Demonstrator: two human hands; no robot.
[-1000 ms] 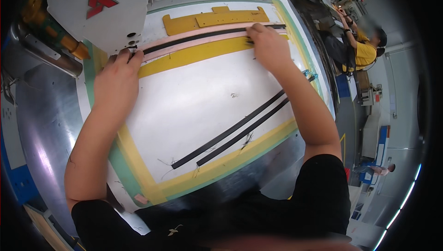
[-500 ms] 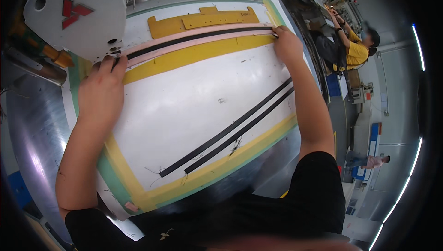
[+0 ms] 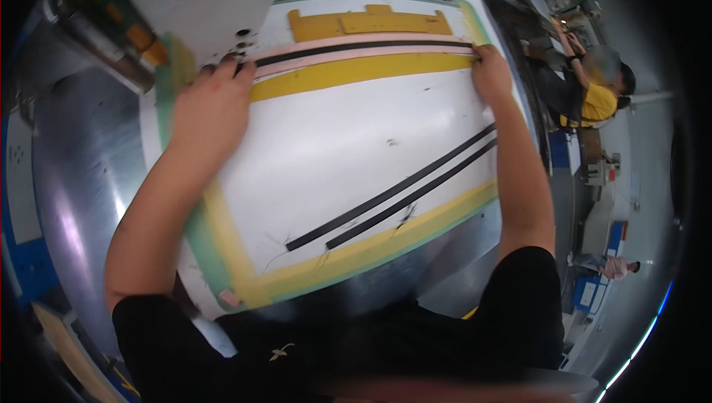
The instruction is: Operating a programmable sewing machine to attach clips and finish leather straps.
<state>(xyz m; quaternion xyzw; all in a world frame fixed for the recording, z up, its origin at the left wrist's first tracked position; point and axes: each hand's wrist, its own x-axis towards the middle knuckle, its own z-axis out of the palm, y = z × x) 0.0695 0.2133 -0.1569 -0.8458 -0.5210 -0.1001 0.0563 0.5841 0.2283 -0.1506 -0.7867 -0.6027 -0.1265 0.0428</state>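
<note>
A long black strip (image 3: 363, 48) lies slightly bowed along a pink band (image 3: 297, 66) across the far part of a white board (image 3: 348, 121). My left hand (image 3: 211, 110) is closed at its left end, fingers bent down and partly hidden behind the knuckles. At the strip's right end, my right hand (image 3: 492, 78) pinches or presses with thumb and fingers together. A yellow band (image 3: 363, 73) runs along the near side of the pink one, and a notched yellow plate (image 3: 371, 23) lies beyond it. Two more black strips (image 3: 393, 186) rest diagonally nearer me, passing behind my right forearm, with loose threads around them.
A grey machine head (image 3: 230, 14) with a red emblem stands at the far left, beside a metal cylinder (image 3: 93, 40). Yellow and green tape (image 3: 378, 258) edges the board on a shiny metal table (image 3: 81, 173). A co-worker in yellow (image 3: 597, 103) sits at the right; another person (image 3: 612, 266) stands farther off.
The whole view has shifted, so the board and hands appear farther right and slightly higher. Both hands stay at the ends of the black strip.
</note>
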